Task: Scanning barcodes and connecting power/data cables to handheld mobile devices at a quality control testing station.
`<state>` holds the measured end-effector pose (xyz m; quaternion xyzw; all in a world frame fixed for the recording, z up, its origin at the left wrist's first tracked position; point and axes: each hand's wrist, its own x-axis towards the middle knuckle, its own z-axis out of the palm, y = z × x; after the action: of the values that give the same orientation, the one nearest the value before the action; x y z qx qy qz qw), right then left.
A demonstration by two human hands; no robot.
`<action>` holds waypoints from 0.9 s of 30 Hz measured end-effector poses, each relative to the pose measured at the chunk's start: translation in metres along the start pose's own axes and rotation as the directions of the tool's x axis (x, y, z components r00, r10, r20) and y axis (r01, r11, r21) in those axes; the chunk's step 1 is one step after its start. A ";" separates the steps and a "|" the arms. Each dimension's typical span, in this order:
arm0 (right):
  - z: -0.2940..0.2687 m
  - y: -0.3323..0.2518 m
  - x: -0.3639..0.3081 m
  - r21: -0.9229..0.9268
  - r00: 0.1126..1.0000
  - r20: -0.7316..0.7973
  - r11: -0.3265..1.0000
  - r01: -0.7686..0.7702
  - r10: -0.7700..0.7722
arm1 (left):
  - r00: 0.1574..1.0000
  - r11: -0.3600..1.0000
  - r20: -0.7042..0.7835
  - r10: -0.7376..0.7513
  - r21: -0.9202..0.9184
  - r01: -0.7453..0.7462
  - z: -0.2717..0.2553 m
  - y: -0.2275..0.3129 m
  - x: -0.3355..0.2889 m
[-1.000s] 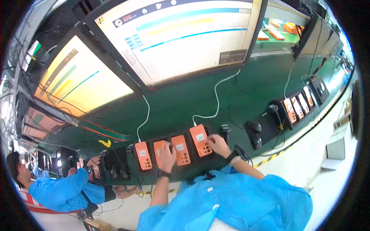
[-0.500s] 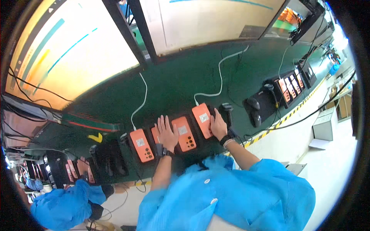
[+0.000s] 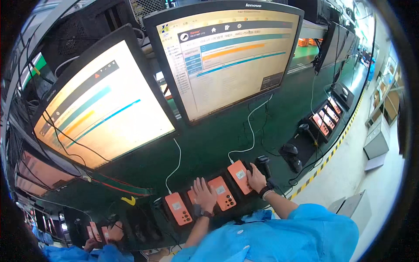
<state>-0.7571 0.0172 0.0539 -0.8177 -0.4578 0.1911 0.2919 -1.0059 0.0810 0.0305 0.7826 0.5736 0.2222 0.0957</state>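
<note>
Several orange phones lie back side up in a row on dark holders. My left hand (image 3: 205, 196) is open, fingers stretched, palm down over an orange phone (image 3: 190, 195) that it mostly covers. To its left lies another orange phone (image 3: 178, 208) with a white cable at its top end. On its right is an uncabled orange phone (image 3: 223, 193), with dark camera lenses showing. My right hand (image 3: 256, 179) rests at the right edge of the rightmost phone (image 3: 239, 175), its thumb and forefinger apart; the other fingers are partly hidden. That phone also has a white cable.
Two lit monitors (image 3: 231, 56) stand behind the phones on the green bench (image 3: 209, 148). A black handheld scanner (image 3: 263, 163) and a black mouse (image 3: 290, 149) sit to the right. Farther right is a rack of phones (image 3: 325, 120). A co-worker's hand (image 3: 115, 231) handles phones at lower left.
The view has tilted up, so more of the monitors shows and the phones sit lower in the picture. Both hands stay at the same phones.
</note>
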 end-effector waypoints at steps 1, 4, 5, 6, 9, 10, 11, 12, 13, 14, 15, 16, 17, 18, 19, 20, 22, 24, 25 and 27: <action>-0.003 -0.004 0.000 -0.006 0.998 0.045 0.999 -0.038 0.038 | 1.000 1.000 0.011 -0.005 0.002 0.005 0.002 -0.003 0.000; 0.000 0.000 0.002 -0.028 0.999 0.021 0.999 -0.034 0.035 | 1.000 1.000 0.019 -0.010 -0.009 0.010 0.005 -0.003 0.002; 0.000 0.002 0.002 -0.034 0.999 0.018 0.999 -0.039 0.040 | 1.000 1.000 0.023 -0.008 -0.015 0.008 0.005 -0.002 0.001; 0.000 0.003 0.002 -0.024 1.000 -0.008 0.999 -0.023 0.022 | 1.000 1.000 0.005 0.007 -0.009 -0.007 0.005 -0.002 0.002; -0.002 -0.002 0.004 -0.010 0.999 -0.005 0.999 -0.035 0.035 | 1.000 1.000 0.008 0.013 -0.018 -0.013 -0.001 -0.002 0.004; -0.002 -0.005 0.003 -0.004 0.998 0.032 0.999 -0.048 0.048 | 1.000 1.000 0.019 -0.008 -0.027 0.009 -0.003 -0.003 0.006; 0.000 -0.005 0.002 0.004 0.999 0.027 1.000 -0.031 0.031 | 1.000 1.000 0.000 -0.011 -0.010 0.011 -0.003 -0.003 0.003; -0.002 -0.009 0.001 0.004 1.000 0.020 1.000 -0.021 0.021 | 1.000 1.000 0.009 0.005 -0.016 -0.005 -0.003 -0.003 0.003; 0.002 -0.006 0.000 0.004 1.000 -0.005 1.000 -0.007 0.007 | 1.000 1.000 -0.002 0.002 -0.008 -0.002 -0.005 -0.005 0.003; 0.005 -0.006 0.000 0.004 1.000 -0.027 1.000 0.015 -0.014 | 1.000 1.000 -0.019 -0.006 0.001 0.006 -0.006 -0.004 0.004; 0.005 -0.005 -0.001 0.007 0.999 -0.035 1.000 0.009 -0.009 | 0.999 1.000 -0.043 0.016 0.022 -0.015 -0.002 -0.004 0.004; 0.005 -0.003 -0.002 -0.004 1.000 -0.025 1.000 -0.017 0.017 | 0.999 0.999 -0.042 0.026 0.024 -0.025 -0.001 -0.005 0.005; 0.005 -0.003 -0.004 -0.018 0.999 -0.006 0.999 -0.039 0.039 | 0.999 1.000 -0.044 0.028 0.011 -0.028 -0.001 -0.007 0.002; 0.005 -0.001 -0.005 -0.014 0.999 -0.002 0.999 -0.040 0.040 | 0.999 1.000 -0.045 0.030 0.001 -0.030 -0.001 -0.008 -0.001; 0.006 0.000 -0.005 -0.012 1.000 -0.024 1.000 -0.017 0.017 | 0.999 1.000 -0.043 0.027 0.008 -0.027 0.000 -0.009 -0.003; 0.009 0.001 -0.004 -0.011 0.999 -0.041 1.000 0.006 -0.006 | 0.999 1.000 -0.036 0.025 0.008 -0.025 0.003 -0.010 -0.002; 0.014 0.003 0.001 -0.017 0.998 -0.056 1.000 -0.011 0.010 | 1.000 1.000 -0.016 0.012 0.021 -0.012 0.005 -0.011 -0.001; 0.032 0.025 0.016 -0.078 0.939 -0.244 0.970 0.231 -0.243 | 0.998 0.998 -0.043 0.050 0.032 -0.049 0.005 -0.002 0.002; 0.031 0.013 0.021 -0.091 0.894 -0.300 0.943 0.320 -0.333 | 0.997 0.998 -0.060 0.050 0.035 -0.048 0.004 0.000 0.004; 0.024 -0.014 0.036 -0.056 0.896 -0.244 0.928 0.368 -0.370 | 0.998 0.999 -0.047 0.029 0.044 -0.027 0.005 0.001 0.000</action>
<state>-0.7612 0.0613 0.0434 -0.7349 -0.5648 0.0256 0.3745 -1.0029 0.0816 0.0266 0.7870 0.5692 0.2296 0.0622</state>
